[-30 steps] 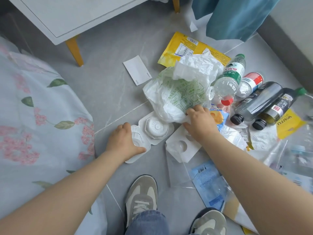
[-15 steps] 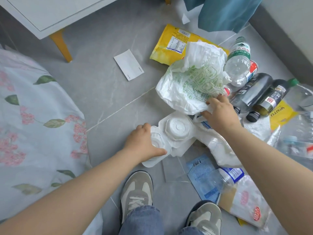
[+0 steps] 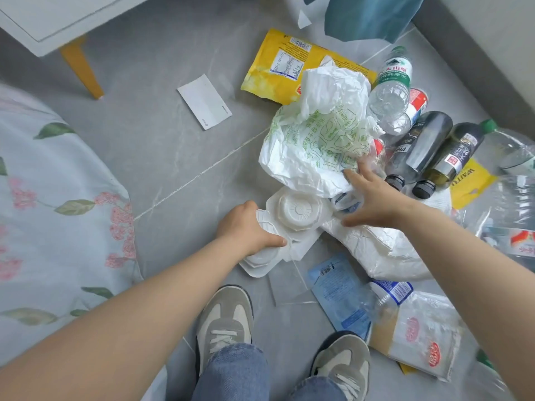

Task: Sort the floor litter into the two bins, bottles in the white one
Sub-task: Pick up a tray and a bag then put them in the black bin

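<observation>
My left hand (image 3: 249,231) grips the near end of a white moulded plastic tray (image 3: 292,218) on the grey floor. My right hand (image 3: 373,195) is spread with straight fingers, its fingertips against a crumpled white bag with green print (image 3: 315,146). Right of that bag lie a clear water bottle with a green label (image 3: 390,91), a red-labelled bottle (image 3: 417,104) and two dark bottles (image 3: 425,143) (image 3: 454,157). A large clear bottle (image 3: 512,215) lies at the right edge. No bin is in view.
A yellow snack bag (image 3: 278,70), a white card (image 3: 204,101), a blue sachet (image 3: 338,293), a clear wrapper with red marks (image 3: 425,340) and a plain white bag (image 3: 382,250) litter the floor. A floral bedspread (image 3: 52,215) fills the left. A white table with a yellow leg (image 3: 81,68) stands behind.
My right hand has let go of the printed bag and spread its fingers. My left hand keeps its hold on the white tray, which has shifted right under the bag.
</observation>
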